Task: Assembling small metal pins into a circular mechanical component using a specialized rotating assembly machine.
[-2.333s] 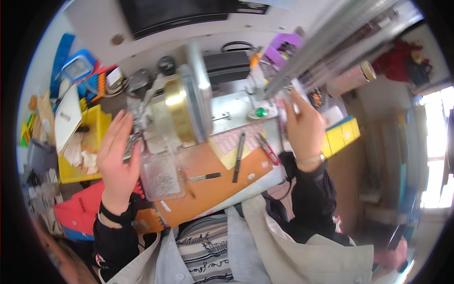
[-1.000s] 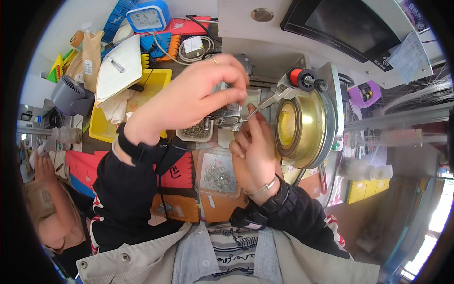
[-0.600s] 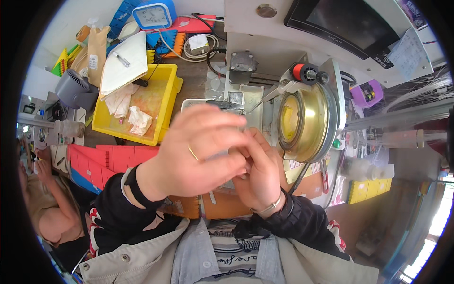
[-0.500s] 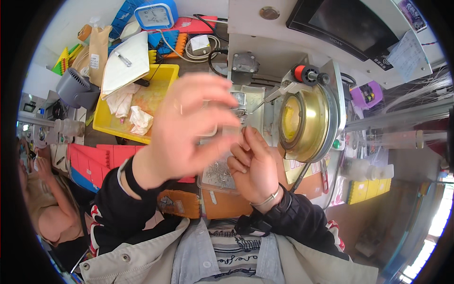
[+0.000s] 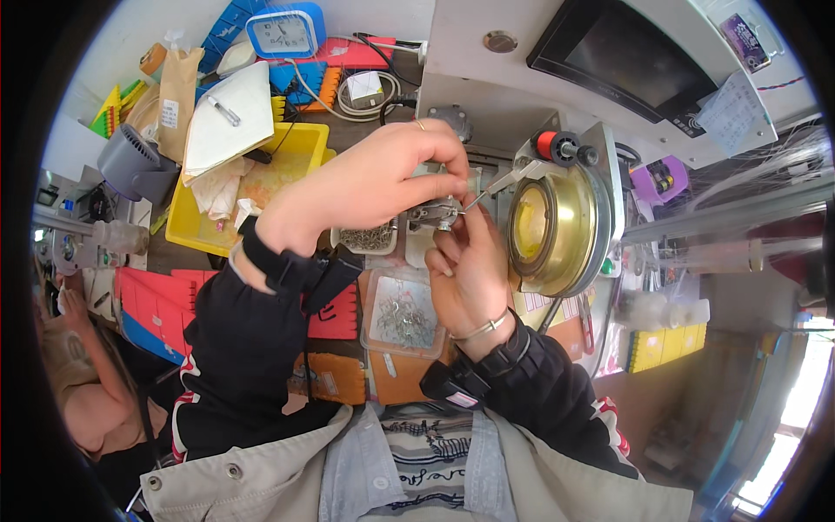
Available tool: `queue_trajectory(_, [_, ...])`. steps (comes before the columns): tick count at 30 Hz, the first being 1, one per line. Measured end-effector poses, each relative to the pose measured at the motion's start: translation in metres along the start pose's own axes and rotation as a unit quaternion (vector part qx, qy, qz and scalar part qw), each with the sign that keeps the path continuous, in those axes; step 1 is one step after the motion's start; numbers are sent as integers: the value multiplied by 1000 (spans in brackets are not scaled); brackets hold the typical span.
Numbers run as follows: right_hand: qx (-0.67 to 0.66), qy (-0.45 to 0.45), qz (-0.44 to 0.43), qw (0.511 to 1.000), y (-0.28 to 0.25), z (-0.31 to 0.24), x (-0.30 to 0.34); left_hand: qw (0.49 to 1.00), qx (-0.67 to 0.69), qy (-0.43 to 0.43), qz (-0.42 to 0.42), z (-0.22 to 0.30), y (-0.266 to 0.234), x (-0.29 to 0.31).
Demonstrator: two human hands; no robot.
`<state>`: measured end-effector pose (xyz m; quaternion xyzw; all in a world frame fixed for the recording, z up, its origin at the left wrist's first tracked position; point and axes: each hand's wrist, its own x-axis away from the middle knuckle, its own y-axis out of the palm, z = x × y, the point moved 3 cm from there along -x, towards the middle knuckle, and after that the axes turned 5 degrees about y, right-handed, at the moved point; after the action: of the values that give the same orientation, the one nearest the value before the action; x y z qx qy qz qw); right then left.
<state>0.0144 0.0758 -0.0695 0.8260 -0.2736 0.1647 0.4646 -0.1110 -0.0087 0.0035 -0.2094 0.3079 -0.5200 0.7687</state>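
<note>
My left hand [image 5: 383, 174] reaches over from the left, thumb and fingers pinched together just above a small metal clamp [image 5: 437, 212]. Whatever the pinch holds is too small to make out. Below and to the right, my right hand [image 5: 472, 278] is closed, its index finger and thumb raised against the clamp's tip and the end of a thin metal rod [image 5: 487, 193]. Anything between those fingertips is hidden. Right of the hands stands a large brass-coloured drum [image 5: 570, 235], with a red thread spool [image 5: 550, 144] mounted above it.
A clear tray [image 5: 376, 335] of small wire-like metal pieces lies before my hands, and a white dish [image 5: 383, 250] of similar pieces sits behind it. A yellow bin [image 5: 187, 228] stands left. A dark screen [image 5: 617, 61] rises at the back right. Another person's arm [image 5: 103, 348] shows far left.
My left hand, blurred before, has moved up and right to the clamp and closed its fingers. My right hand has risen slightly to the clamp. The clear tray is more exposed.
</note>
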Motion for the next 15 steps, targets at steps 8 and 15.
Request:
queue_trajectory(8, [-8,59,-167,984,-3,-6,54,947,-150,162,235,64,41,56])
queue_trajectory(15, [65,97,-210,971,-18,-5,64,905,-232,157,321,43,58,74])
